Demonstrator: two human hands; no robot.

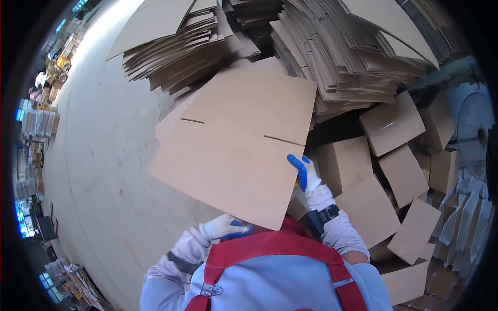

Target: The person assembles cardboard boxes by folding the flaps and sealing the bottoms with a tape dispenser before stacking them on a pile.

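A flat tan cardboard sheet (233, 140) with two dark slots is tilted in front of my body. My right hand (308, 175), in a white glove with blue coating, grips its right edge, the thumb lying over the top face. My left hand (224, 227), gloved the same way, is at the sheet's lower edge near my apron (275, 244). Its fingertips are smeared and partly hidden, so I cannot tell whether they hold anything. Another pale sheet shows blurred behind the left edge of the held one.
Stacks of flat cardboard (181, 49) and a taller leaning stack (342, 57) stand ahead. Folded cartons (368, 207) are heaped at my right, with a large fan (474, 129) beyond. Concrete floor (104, 155) stretches to the left toward distant shelves and goods.
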